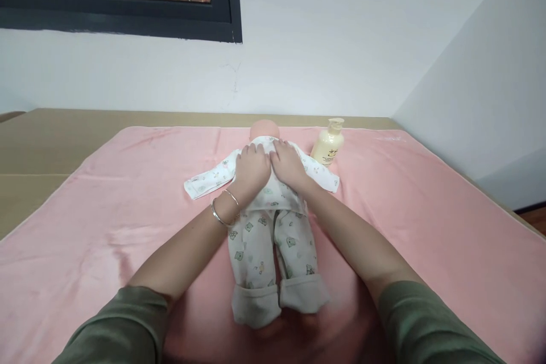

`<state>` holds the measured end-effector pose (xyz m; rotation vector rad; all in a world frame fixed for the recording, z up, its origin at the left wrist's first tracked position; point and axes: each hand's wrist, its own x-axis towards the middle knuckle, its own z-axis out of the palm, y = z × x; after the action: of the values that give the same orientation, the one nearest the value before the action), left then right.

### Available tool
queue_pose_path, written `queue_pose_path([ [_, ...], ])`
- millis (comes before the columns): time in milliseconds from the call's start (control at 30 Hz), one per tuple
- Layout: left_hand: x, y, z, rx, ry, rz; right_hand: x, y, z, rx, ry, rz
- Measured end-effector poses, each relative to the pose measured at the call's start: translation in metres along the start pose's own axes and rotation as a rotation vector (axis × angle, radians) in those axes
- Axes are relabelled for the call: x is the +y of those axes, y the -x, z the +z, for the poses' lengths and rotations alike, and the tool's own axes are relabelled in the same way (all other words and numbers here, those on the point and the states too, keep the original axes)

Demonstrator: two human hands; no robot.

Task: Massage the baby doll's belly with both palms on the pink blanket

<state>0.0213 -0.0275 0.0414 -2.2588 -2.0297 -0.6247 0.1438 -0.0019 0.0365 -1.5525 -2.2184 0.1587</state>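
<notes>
A baby doll (273, 199) in a white printed top and trousers with turned-up cuffs lies stretched out, its bald head (264, 129) pointing away from me. No face shows. Both its sleeves spread out to the sides. My left hand (252, 168) rests on the left of the upper body, fingers slightly bent and pointing toward the head. Beside it, my right hand (288, 164) lies on the right of the upper body, fingers extended over the cloth. The two hands almost meet at the middle, and neither grasps anything visible.
Right of the doll's head stands a cream pump bottle (328, 144), close to the sleeve. A pink cloth (128, 199) covers most of the wooden table (55, 142). Behind rises a white wall (324, 40), with a dark-framed window (222, 17) at upper left.
</notes>
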Motion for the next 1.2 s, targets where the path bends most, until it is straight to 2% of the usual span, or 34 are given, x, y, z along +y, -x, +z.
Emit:
queue_pose_path([
  [67,0.010,0.008,-0.002,0.000,-0.019,0.036,0.013,-0.010,-0.001,-0.002,-0.022,0.010],
  [133,0.011,0.009,-0.002,0.010,0.003,0.053,0.014,-0.012,-0.003,-0.002,-0.001,0.022],
  [333,-0.022,-0.014,0.005,-0.002,0.188,-0.055,-0.029,0.020,-0.004,-0.056,0.144,-0.002],
  [433,-0.029,-0.020,0.008,0.016,0.233,-0.087,-0.038,0.028,-0.003,-0.070,0.156,-0.067],
  [500,-0.024,-0.017,0.007,0.039,0.179,-0.081,-0.029,0.022,-0.002,-0.062,0.096,-0.081],
  [667,0.003,0.001,0.001,0.052,0.017,-0.030,0.011,-0.011,0.002,-0.010,-0.095,-0.037],
  [767,0.010,0.006,-0.002,0.053,0.020,0.002,0.017,-0.016,0.000,-0.002,-0.091,-0.033],
  [933,-0.006,-0.005,-0.002,0.019,0.131,-0.036,-0.011,0.005,-0.011,-0.051,0.039,0.017],
  [1033,-0.018,-0.013,0.001,0.001,0.224,-0.064,-0.028,0.022,-0.013,-0.059,0.106,-0.016],
  [1100,-0.021,-0.015,0.005,0.022,0.231,-0.071,-0.031,0.026,-0.012,-0.058,0.131,-0.061],
  [1200,-0.021,-0.014,0.009,0.059,0.217,-0.072,-0.022,0.018,-0.009,-0.075,0.063,-0.064],
])
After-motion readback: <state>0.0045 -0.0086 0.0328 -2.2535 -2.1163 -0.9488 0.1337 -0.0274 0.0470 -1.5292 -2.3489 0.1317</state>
